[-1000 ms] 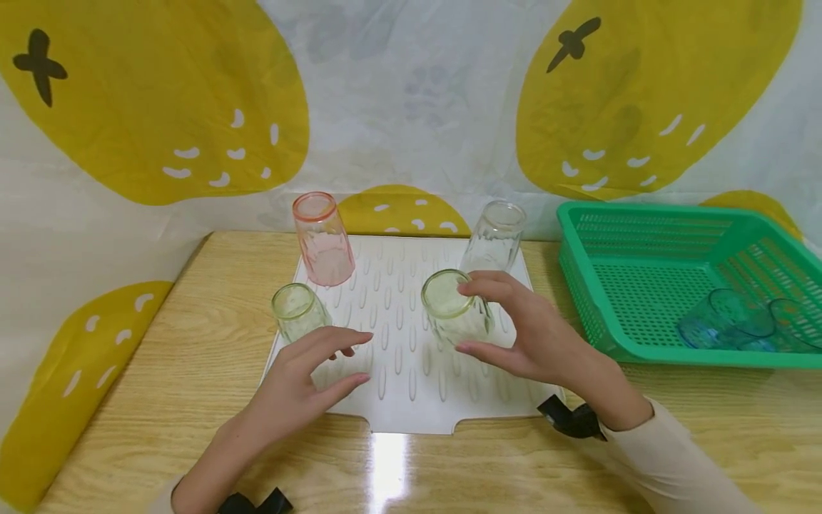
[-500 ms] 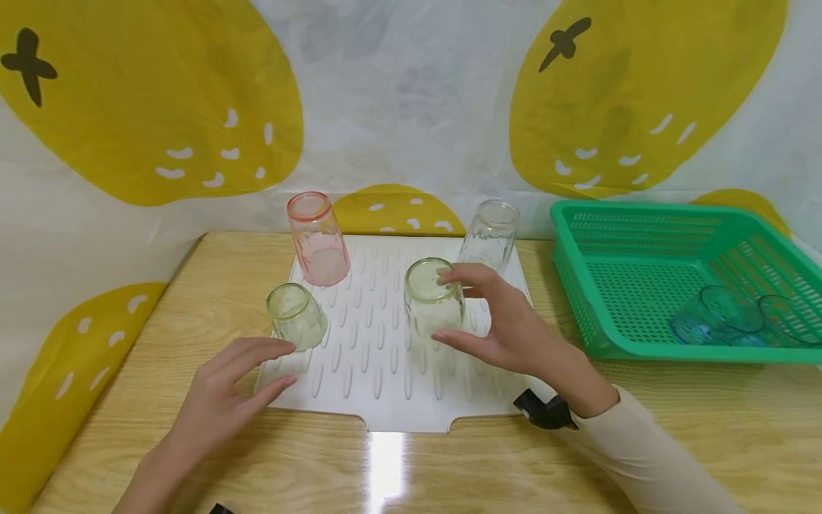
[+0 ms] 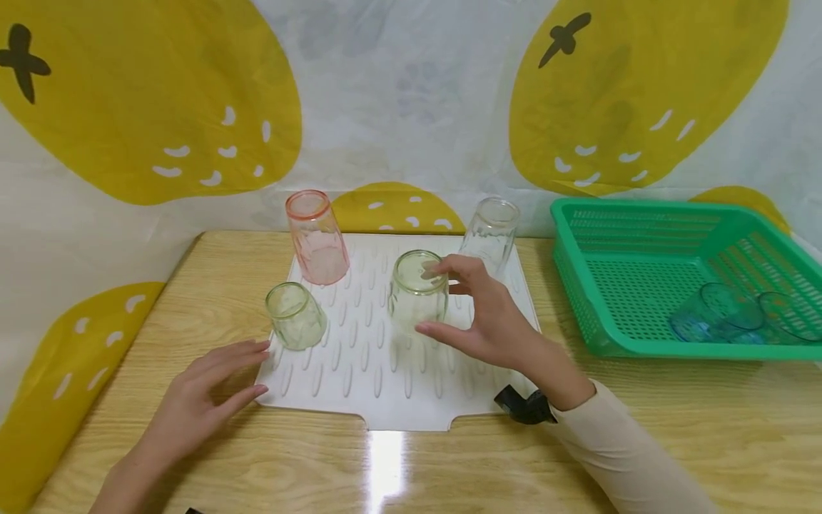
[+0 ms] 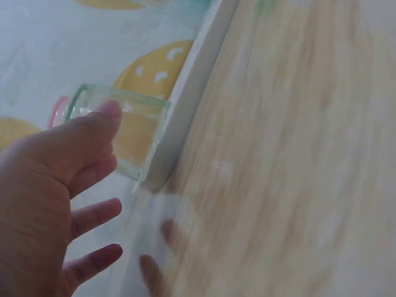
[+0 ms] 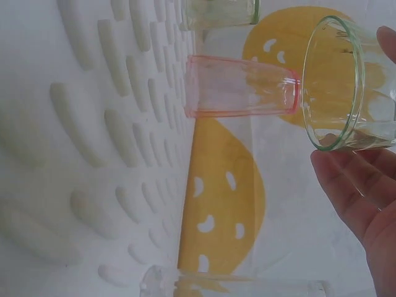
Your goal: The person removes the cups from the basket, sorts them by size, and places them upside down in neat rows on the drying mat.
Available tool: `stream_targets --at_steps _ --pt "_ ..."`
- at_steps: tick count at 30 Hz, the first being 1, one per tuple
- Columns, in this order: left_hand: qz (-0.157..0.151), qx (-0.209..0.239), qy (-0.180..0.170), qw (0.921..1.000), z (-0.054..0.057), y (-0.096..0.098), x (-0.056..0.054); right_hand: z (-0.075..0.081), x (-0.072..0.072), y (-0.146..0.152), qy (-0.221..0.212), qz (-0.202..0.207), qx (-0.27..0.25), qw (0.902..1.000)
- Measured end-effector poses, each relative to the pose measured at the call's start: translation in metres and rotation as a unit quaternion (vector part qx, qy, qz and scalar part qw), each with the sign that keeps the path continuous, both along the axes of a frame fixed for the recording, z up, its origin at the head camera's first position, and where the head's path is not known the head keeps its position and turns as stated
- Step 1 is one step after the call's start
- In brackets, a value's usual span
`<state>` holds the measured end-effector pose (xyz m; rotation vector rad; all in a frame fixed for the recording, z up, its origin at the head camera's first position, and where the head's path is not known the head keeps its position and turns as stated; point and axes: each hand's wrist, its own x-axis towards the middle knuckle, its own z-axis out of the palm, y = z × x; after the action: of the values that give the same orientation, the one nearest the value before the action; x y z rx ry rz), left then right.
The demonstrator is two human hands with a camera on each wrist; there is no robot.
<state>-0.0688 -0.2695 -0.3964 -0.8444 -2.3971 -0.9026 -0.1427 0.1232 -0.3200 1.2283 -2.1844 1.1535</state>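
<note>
My right hand (image 3: 484, 310) holds a pale green drinking glass (image 3: 414, 303) between thumb and fingers, over the middle of the white ribbed drying mat (image 3: 385, 400). In the right wrist view that glass is upside down, its rim (image 5: 359, 93) facing the mat with a gap between them. A second green glass (image 3: 298, 325) rests at the mat's left side. My left hand (image 3: 193, 400) is by the mat's left edge, fingers spread and holding nothing. In the left wrist view its thumb overlaps the second green glass (image 4: 133, 133).
A pink glass (image 3: 321, 250) stands at the mat's back left and a clear glass (image 3: 493, 228) at its back right. On the right, a green plastic basket (image 3: 581, 307) contains several blue glasses (image 3: 703, 318). A lemon-print cloth (image 3: 398, 107) hangs behind the wooden table (image 3: 308, 471).
My left hand has drawn back to the left and toward me, away from the second green glass. My right hand has carried its green glass a little leftward over the mat.
</note>
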Motion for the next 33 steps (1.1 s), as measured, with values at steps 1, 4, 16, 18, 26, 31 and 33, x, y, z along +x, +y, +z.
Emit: stream_targets --at_steps 1,4,16,18,26,31,33 --pt "0.008 -0.005 -0.007 0.9999 -0.001 -0.003 0.0 0.0 -0.001 -0.001 -0.002 -0.001 -0.004 1.0" --pt "0.02 -0.015 -0.022 0.9994 -0.003 -0.008 0.001 0.001 -0.002 -0.006 -0.003 -0.003 -0.01 0.9999" --pt "-0.017 -0.037 -0.036 0.9985 -0.01 -0.009 -0.002 0.0 -0.009 -0.028 -0.022 -0.003 -0.014 0.9996" --pt "-0.021 -0.037 -0.032 0.9986 -0.012 -0.01 -0.002 -0.002 -0.011 -0.031 -0.026 0.0 -0.01 0.9996" --pt "-0.018 -0.039 -0.04 0.9983 -0.014 -0.011 -0.002 -0.006 -0.016 -0.042 -0.034 -0.007 -0.008 0.9994" --pt "-0.016 -0.037 -0.047 0.9981 -0.015 -0.011 -0.001 -0.006 -0.02 -0.051 -0.05 -0.005 -0.013 0.9987" --pt "-0.015 -0.03 -0.04 0.9986 -0.016 -0.011 -0.002 -0.006 -0.021 -0.054 -0.056 -0.002 -0.018 0.9983"
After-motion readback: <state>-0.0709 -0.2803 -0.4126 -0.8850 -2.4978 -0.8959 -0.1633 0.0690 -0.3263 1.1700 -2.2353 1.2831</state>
